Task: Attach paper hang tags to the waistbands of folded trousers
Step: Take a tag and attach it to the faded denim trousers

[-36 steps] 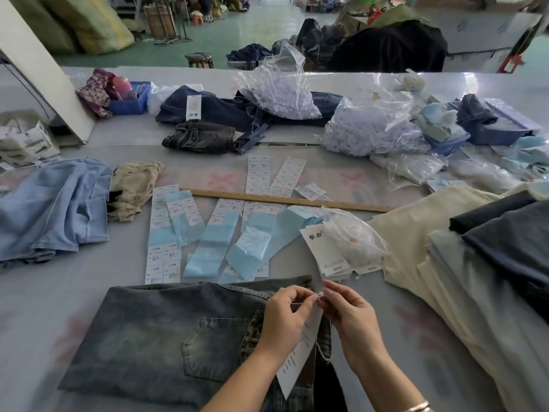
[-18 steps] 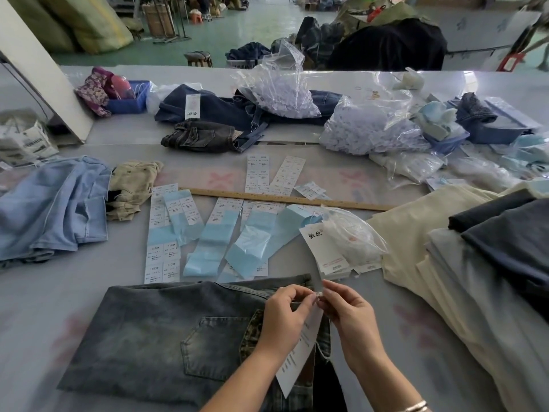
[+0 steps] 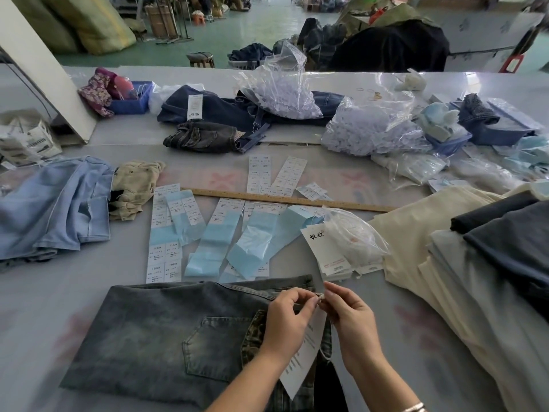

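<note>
Pinching the top of a white paper hang tag [image 3: 303, 358], the left hand [image 3: 286, 319] and right hand [image 3: 352, 318] meet fingertip to fingertip at the waistband of the folded grey-blue jeans [image 3: 166, 334]; the tag hangs down between the wrists over the denim. Just beyond lie a stack of hang tags [image 3: 328, 252], sticker sheets [image 3: 163, 257] and a wooden ruler [image 3: 285, 200] on the table [image 3: 38, 307]

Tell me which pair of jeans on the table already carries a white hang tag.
The dark navy jeans at the far edge, with a white tag lying on them. The small black-grey pair in front shows none; the faded pair is being tagged.
</note>
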`<state>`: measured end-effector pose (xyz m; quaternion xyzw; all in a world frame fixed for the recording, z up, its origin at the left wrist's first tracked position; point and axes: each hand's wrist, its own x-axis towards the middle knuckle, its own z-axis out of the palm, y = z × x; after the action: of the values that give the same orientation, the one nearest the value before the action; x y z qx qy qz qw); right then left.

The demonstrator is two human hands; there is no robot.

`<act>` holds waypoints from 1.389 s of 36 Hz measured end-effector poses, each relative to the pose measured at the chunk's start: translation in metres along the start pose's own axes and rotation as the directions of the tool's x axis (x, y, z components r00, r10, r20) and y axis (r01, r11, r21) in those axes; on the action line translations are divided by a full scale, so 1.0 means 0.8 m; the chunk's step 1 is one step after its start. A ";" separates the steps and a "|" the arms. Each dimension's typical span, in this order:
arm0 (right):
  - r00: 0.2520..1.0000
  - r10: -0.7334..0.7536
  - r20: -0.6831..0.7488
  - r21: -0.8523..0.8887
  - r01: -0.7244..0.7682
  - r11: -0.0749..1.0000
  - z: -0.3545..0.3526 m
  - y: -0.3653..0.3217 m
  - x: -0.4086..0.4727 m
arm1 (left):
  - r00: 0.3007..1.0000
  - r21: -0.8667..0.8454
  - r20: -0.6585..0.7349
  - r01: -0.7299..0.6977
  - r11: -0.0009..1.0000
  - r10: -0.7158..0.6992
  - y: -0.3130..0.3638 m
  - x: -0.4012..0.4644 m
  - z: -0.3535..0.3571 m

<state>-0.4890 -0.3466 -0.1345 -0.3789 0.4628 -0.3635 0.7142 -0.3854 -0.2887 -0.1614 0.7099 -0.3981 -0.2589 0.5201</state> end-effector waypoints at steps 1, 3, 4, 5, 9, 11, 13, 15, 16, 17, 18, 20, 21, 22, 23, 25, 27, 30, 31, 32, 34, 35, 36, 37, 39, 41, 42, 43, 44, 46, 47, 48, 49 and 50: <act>1.000 0.001 -0.001 -0.005 -0.001 1.000 0.000 0.000 0.000 | 1.000 -0.006 0.001 0.004 1.000 -0.004 0.000 0.000 0.000; 1.000 0.003 -0.005 -0.009 -0.003 1.000 0.001 0.000 0.000 | 1.000 -0.015 0.000 0.010 1.000 -0.010 -0.001 0.000 0.000; 1.000 0.005 -0.008 -0.008 -0.005 1.000 0.001 0.000 0.001 | 1.000 -0.017 -0.002 0.010 1.000 -0.010 -0.001 0.000 0.000; 1.000 0.006 -0.010 -0.009 -0.006 1.000 0.001 0.001 0.001 | 1.000 -0.019 -0.007 0.012 1.000 -0.012 -0.001 0.000 0.000; 1.000 0.011 -0.005 -0.014 -0.011 1.000 0.002 0.002 0.001 | 0.999 -0.041 -0.020 0.031 0.999 -0.032 -0.001 -0.001 0.001; 1.000 0.009 -0.002 -0.015 -0.009 1.000 0.002 0.003 0.000 | 0.999 -0.042 -0.023 0.030 0.999 -0.031 -0.001 -0.001 0.001; 1.000 0.003 -0.004 -0.022 -0.003 1.000 0.002 0.003 0.000 | 0.999 -0.043 -0.018 0.026 0.999 -0.026 -0.001 -0.001 0.001; 1.000 -0.002 -0.011 -0.018 0.002 1.000 0.002 0.003 0.000 | 1.000 -0.046 -0.006 0.025 0.999 -0.025 -0.001 -0.001 0.001; 1.000 -0.003 -0.013 -0.010 0.003 1.000 0.001 0.002 0.000 | 1.000 -0.053 -0.004 0.027 0.998 -0.027 -0.001 -0.001 0.001; 1.000 -0.002 -0.012 -0.001 0.002 1.000 0.001 0.003 0.000 | 0.999 -0.065 -0.006 0.033 0.997 -0.033 -0.001 -0.001 0.001; 1.000 0.001 -0.009 0.005 -0.001 1.000 0.001 0.003 0.000 | 0.999 -0.077 -0.010 0.040 0.996 -0.041 -0.001 -0.001 0.001; 1.000 0.007 -0.005 0.008 -0.006 1.000 0.002 0.004 0.001 | 0.999 -0.090 -0.016 0.047 0.995 -0.049 -0.001 -0.002 0.002; 1.000 0.007 -0.006 0.008 -0.007 1.000 0.002 0.004 0.002 | 0.999 -0.094 -0.018 0.049 0.994 -0.051 -0.001 -0.002 0.002; 1.000 0.008 -0.007 0.005 -0.008 1.000 0.002 0.005 0.002 | 0.998 -0.100 -0.022 0.050 0.994 -0.053 -0.001 -0.002 0.002; 1.000 0.009 -0.010 0.004 -0.009 1.000 0.001 0.005 0.003 | 0.998 -0.107 -0.027 0.053 0.993 -0.056 -0.001 -0.002 0.002; 1.000 0.011 -0.016 0.010 -0.011 1.000 0.000 0.007 0.004 | 0.997 -0.122 -0.034 0.062 0.991 -0.066 -0.001 -0.002 0.001; 1.000 0.005 -0.018 0.006 -0.005 1.000 0.000 0.007 0.004 | 0.997 -0.120 -0.033 0.066 0.991 -0.071 0.000 -0.001 0.001; 1.000 -0.010 -0.013 -0.008 0.009 1.000 0.001 0.007 0.004 | 0.998 -0.110 -0.022 0.063 0.992 -0.065 0.001 -0.001 0.000; 1.000 -0.014 -0.013 -0.015 0.014 1.000 0.001 0.006 0.004 | 0.998 -0.110 -0.017 0.063 0.992 -0.065 0.001 -0.001 0.000; 1.000 -0.016 -0.014 -0.021 0.016 1.000 0.002 0.006 0.004 | 0.998 -0.110 -0.014 0.063 0.992 -0.065 0.001 -0.002 0.000; 1.000 -0.017 -0.015 -0.028 0.017 0.999 0.002 0.006 0.003 | 0.997 -0.116 -0.013 0.068 0.991 -0.070 0.001 -0.002 0.000; 1.000 -0.017 -0.015 -0.031 0.016 0.999 0.001 0.006 0.002 | 0.997 -0.120 -0.012 0.071 0.990 -0.073 0.001 -0.003 0.000; 1.000 -0.016 -0.016 -0.032 0.015 0.999 0.001 0.006 0.002 | 0.997 -0.123 -0.011 0.075 0.990 -0.077 0.002 -0.003 0.000; 1.000 -0.013 -0.018 -0.034 0.012 0.999 0.002 0.006 0.001 | 0.997 -0.123 -0.011 0.079 0.989 -0.081 0.002 -0.003 0.000; 1.000 -0.006 -0.019 -0.041 0.006 0.999 0.002 0.006 0.001 | 0.996 -0.122 -0.012 0.084 0.989 -0.086 0.002 -0.004 0.001; 1.000 -0.004 -0.021 -0.037 0.003 0.999 0.002 0.005 0.000 | 0.996 -0.128 -0.022 0.085 0.988 -0.089 0.003 -0.004 0.001; 1.000 -0.005 -0.022 -0.033 0.004 0.999 0.002 0.005 0.000 | 0.996 -0.131 -0.028 0.085 0.988 -0.089 0.003 -0.004 0.001; 1.000 -0.007 -0.021 -0.031 0.007 1.000 0.003 0.005 0.000 | 0.996 -0.131 -0.032 0.084 0.988 -0.089 0.004 -0.004 0.001; 1.000 -0.010 -0.020 -0.030 0.009 1.000 0.003 0.004 -0.001 | 0.996 -0.128 -0.033 0.083 0.988 -0.088 0.004 -0.004 0.001; 1.000 -0.015 -0.017 -0.029 0.015 0.999 0.003 0.003 -0.001 | 0.996 -0.123 -0.033 0.083 0.989 -0.088 0.005 -0.003 0.001; 1.000 -0.018 -0.016 -0.029 0.018 0.999 0.003 0.003 -0.002 | 0.996 -0.122 -0.032 0.084 0.989 -0.088 0.005 -0.002 0.001; 1.000 -0.021 -0.014 -0.030 0.021 0.999 0.003 0.002 -0.002 | 0.996 -0.120 -0.029 0.084 0.989 -0.089 0.005 -0.002 0.000; 1.000 -0.025 -0.012 -0.032 0.024 0.999 0.003 0.002 -0.002 | 0.996 -0.117 -0.025 0.084 0.990 -0.088 0.005 -0.002 0.000; 1.000 -0.028 -0.011 -0.035 0.028 0.999 0.003 0.002 -0.002 | 0.996 -0.114 -0.019 0.084 0.990 -0.086 0.004 -0.002 0.000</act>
<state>-0.4865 -0.3442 -0.1347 -0.3953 0.4679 -0.3676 0.6997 -0.3874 -0.2876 -0.1583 0.6987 -0.3459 -0.2944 0.5528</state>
